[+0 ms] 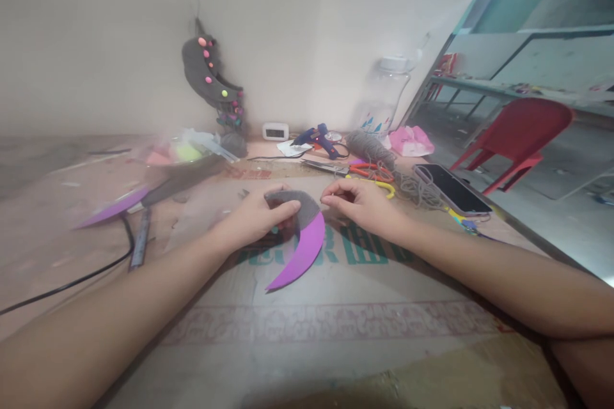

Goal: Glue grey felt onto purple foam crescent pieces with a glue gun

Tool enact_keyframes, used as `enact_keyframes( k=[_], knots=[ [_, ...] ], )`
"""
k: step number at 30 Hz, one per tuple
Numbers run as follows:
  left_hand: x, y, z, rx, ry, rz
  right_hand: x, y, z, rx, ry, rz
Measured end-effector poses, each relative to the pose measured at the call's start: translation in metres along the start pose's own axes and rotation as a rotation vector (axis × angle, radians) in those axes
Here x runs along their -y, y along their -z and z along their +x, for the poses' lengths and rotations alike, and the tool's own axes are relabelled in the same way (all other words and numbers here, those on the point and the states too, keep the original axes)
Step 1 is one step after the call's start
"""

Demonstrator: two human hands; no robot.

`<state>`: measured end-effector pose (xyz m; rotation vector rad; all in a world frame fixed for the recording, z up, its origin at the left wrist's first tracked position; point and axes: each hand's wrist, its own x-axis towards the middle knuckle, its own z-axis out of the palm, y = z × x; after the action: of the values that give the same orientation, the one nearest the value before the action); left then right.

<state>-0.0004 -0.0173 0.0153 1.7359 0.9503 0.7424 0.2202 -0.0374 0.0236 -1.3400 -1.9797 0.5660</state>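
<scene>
Purple-grey crescent (313, 239) in left grip (263, 218)

Part of the left hand (268, 214) is hidden behind the crescent (314, 236), which it partly covers in turn. Whether the right hand (357, 201) pinches anything is too small to tell. The left forearm (119, 307) is cut off toward eight o'clock, the right forearm (480, 271) toward four. At nine, the heap (185, 152) smears; the cord (96, 278) leaves at eight. Digits on the clock (275, 132), near eleven, are unreadable. The bottle (386, 92), near two, is blurred.
</scene>
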Motion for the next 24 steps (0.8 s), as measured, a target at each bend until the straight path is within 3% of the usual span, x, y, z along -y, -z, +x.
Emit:
enact_keyframes(
  k=[4,8,15,24],
  knots=[
    [-0.002,0.0,0.0,-0.003,-0.017,0.031,-0.002,-0.001,0.001,0.042,-0.002,0.016],
    [-0.002,0.0,0.001,-0.026,-0.014,0.016,-0.008,-0.002,0.004,0.086,0.114,-0.03],
    [-0.001,0.0,0.003,-0.095,-0.013,0.01,-0.004,0.005,0.001,-0.204,0.188,0.03],
    [0.002,-0.001,0.004,-0.079,-0.05,0.075,0.006,-0.006,0.0,0.066,0.109,0.068]
  ],
)
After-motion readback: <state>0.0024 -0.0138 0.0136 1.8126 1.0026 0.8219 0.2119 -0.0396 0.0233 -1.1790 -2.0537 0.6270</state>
